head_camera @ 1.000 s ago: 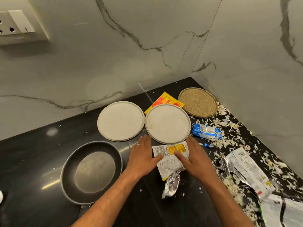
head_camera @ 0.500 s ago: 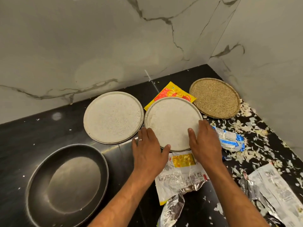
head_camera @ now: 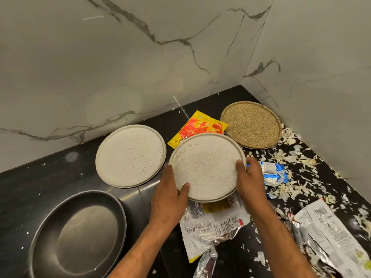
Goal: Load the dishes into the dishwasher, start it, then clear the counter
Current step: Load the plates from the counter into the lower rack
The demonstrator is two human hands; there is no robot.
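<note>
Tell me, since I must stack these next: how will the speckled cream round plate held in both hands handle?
The speckled cream round plate looks like glazed stoneware: probably stiff, fairly heavy and breakable if dropped. The left hand and right hand grip opposite rims, thumbs on top, which suggests it needs support. Flat and shallow-rimmed, it should stack steadily.

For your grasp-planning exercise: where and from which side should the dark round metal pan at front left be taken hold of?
Grip the dark round metal pan by its raised rim, hands at opposite sides from above. No handle shows; the shallow sloping wall gives the fingers an edge.

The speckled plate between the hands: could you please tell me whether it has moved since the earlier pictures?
Yes. The speckled plate has moved toward the person, now covering more of the white wrapper and less of the yellow packet.
</note>
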